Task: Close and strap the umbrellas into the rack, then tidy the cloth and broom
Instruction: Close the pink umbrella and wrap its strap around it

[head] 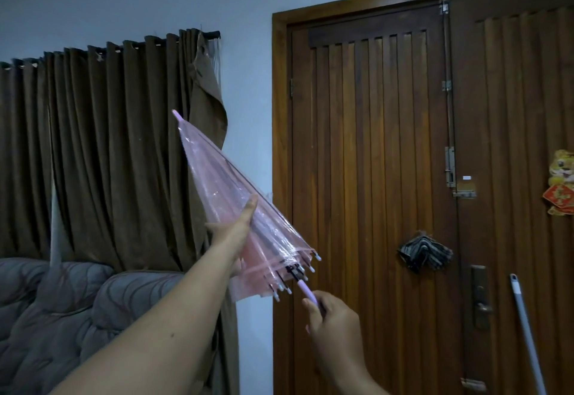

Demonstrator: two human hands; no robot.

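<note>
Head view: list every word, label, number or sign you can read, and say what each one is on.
No text can be read in this frame.
Red and gold decoration on the wooden door: its red panel bears gold marks, too blurred to read.
Small white tag beside the door bolt: too small to read.
Pink umbrella: no print visible.
Digital lock: no legible markings.

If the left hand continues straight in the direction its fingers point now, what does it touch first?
The left hand already rests on the pink umbrella canopy. Going straight on, it would slide up the canopy, probably toward the brown curtain edge; depth is unclear.
</note>
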